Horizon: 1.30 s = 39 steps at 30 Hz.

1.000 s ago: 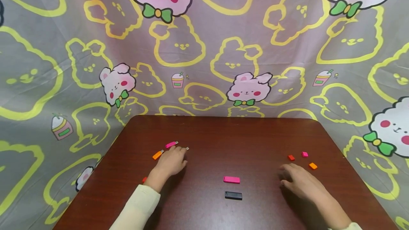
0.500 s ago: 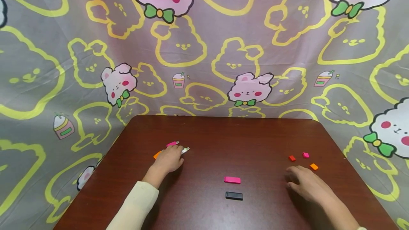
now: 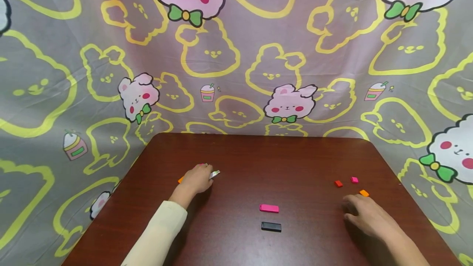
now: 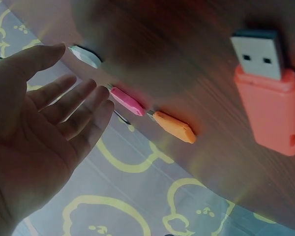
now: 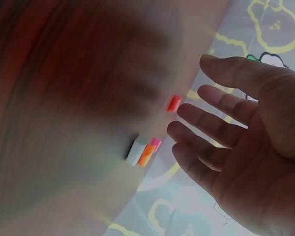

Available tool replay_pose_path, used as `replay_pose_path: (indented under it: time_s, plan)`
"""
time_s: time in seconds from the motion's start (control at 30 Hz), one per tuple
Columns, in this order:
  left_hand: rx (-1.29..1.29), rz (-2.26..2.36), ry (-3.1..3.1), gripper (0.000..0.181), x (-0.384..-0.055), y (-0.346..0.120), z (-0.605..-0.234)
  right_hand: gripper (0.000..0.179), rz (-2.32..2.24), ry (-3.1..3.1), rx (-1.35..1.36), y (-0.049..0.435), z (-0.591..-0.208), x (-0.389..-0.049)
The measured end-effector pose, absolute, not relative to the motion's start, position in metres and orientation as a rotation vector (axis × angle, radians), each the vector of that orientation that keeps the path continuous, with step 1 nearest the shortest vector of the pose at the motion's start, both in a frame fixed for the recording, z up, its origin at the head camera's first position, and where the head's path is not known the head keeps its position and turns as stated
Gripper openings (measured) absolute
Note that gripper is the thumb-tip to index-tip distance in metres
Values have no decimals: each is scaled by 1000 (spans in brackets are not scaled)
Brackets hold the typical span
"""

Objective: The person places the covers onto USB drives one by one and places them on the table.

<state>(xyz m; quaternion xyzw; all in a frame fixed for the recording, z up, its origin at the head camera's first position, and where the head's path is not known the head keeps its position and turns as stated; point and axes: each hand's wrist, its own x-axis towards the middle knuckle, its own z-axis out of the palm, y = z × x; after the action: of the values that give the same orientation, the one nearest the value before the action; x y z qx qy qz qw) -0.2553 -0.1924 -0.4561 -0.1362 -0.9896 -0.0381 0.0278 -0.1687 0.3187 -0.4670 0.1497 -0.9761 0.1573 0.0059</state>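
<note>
White USB flash drive (image 3: 214, 174) rests on a dark reddish-brown table (image 3: 244, 155), metal connector bare, just beside my left hand (image 3: 195, 180). My left grip is released: thumb and 4 fingers extend loosely over the wood, and I cannot tell whether their tips touch the white stick. Near my left fingertips lie 2 more uncapped sticks, a pink drive (image 4: 126, 101) and an orange drive (image 4: 174, 128), partly covered by my hand in the head view. A coral-red drive (image 4: 270, 105) looms large in the left-wrist view, the 2 dark holes in its plug plainly visible.

At right, my right hand (image 3: 371, 216) is relaxed and unclenched, thumb apart from the 4 fingers, close to a cluster of small caps: a red cap (image 3: 338, 184), a pink cap (image 3: 354, 180) and an orange cap (image 3: 364, 193), the orange just beyond my knuckles. A whitish cap (image 5: 137, 151) shows only in the right-wrist view.

Between my hands, a magenta USB stick (image 3: 269, 208) and a black USB stick (image 3: 271, 227) lie nearly parallel, apart. Behind the table hangs a gray cartoon-print cloth (image 3: 242, 65); a cream sleeve (image 3: 159, 229) covers my left forearm.
</note>
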Motion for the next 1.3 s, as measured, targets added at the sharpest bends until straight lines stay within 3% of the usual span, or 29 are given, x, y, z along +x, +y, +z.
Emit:
replay_pose_path:
  time_s: [1.3]
  plan:
    - [-375, -61, -3194, 17, -275, -188, -455, 31, 412, -3157, 432, 362, -479, -170]
